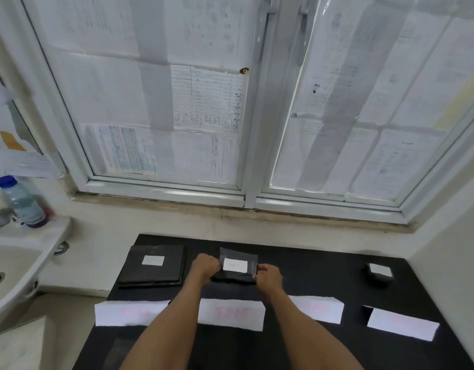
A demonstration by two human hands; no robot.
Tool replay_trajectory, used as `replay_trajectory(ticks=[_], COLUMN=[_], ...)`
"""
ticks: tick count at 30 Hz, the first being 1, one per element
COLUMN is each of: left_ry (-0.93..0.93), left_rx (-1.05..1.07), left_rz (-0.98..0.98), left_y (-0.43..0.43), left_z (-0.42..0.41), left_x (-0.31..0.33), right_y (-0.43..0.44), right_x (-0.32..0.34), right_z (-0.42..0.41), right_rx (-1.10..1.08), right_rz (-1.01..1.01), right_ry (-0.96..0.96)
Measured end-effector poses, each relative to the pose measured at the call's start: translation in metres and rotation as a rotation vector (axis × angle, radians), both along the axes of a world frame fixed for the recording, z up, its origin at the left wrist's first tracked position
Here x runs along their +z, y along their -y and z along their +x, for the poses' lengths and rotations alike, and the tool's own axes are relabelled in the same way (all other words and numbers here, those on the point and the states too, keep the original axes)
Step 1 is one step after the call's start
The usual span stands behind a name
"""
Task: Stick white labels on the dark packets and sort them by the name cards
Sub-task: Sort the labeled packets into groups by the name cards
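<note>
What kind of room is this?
Probably a lab or clinic workroom: washbasin with a blue-capped bottle on its ledge, printed sheets taped over the window, black worktop with name cards.

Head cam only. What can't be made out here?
Head view, all:
- Label on the packet: writing too small, blurred.
- Name cards: pink writing too faint; forearms cover parts.
- Left hand, right hand: gripping fingers hidden behind the packet.
- Small packet, far right: label blurred.

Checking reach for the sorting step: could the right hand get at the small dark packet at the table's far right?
Probably yes: only bare black table lies between the right hand and the small packet, but that hand is pinching the labelled packet.
</note>
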State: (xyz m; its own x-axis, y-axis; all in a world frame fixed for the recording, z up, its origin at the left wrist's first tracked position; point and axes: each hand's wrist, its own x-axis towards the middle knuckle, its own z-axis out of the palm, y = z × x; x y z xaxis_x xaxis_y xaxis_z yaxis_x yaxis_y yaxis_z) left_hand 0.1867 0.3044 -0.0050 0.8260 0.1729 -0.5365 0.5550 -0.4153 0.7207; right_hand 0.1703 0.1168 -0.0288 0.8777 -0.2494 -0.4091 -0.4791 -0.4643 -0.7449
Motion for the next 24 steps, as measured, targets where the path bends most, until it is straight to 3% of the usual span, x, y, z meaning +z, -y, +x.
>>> replay_trajectory(ticks=[6,8,12,18,24], left_ry=[-0.069,-0.113,-0.095,-0.146,-0.155], left_rx=[-0.103,0.003,-0.252,-0.315,-0.153], left_rz=[0.128,0.022,0.205,0.251,0.08], left_y=[0.005,0.004,0.003,0.007,0.007], left_z=[0.044,0.061,0.091,0.113,0.121], left_x=[-0.025,-0.03,-0.042,-0.059,-0.083], right_y=[0.002,0.002,0.002,-0.002,-0.006], right_x=[-0.019,-0.026,-0.044,-0.066,-0.079], right_z=[0.046,0.062,0.09,0.118,0.133], right_rx=[0.077,0.08,0.08,0.11,0.151], right_rz=[-0.024,-0.003,0.023,0.031,0.026], right_ry=[-0.027,-0.043,-0.079,-0.12,-0.16])
